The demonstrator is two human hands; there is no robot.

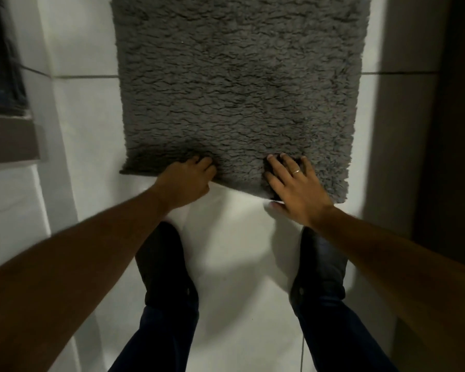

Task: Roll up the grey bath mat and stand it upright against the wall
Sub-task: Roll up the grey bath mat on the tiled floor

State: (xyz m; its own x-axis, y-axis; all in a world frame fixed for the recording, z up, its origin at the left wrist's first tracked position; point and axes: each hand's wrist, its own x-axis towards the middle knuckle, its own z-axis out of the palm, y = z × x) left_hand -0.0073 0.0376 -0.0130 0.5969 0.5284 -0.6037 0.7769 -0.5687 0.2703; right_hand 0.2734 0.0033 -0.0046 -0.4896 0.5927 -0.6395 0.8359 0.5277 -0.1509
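Mat [239,84] near edge under fingers [285,163] of both hands.

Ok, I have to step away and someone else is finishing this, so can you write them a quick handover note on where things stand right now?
Left hand: curled around the near edge of the grey bath mat, gripping it.
Right hand: fingers spread flat on the mat's near edge, thumb at the edge; not clearly gripping.
Mat: lying flat and unrolled on the white tiled floor, stretching away from the person's feet; the near edge looks slightly lifted at the left hand.
Done: hands placed at the near edge only.
Left: roll the whole mat away from you, then stand the roll upright against the wall.
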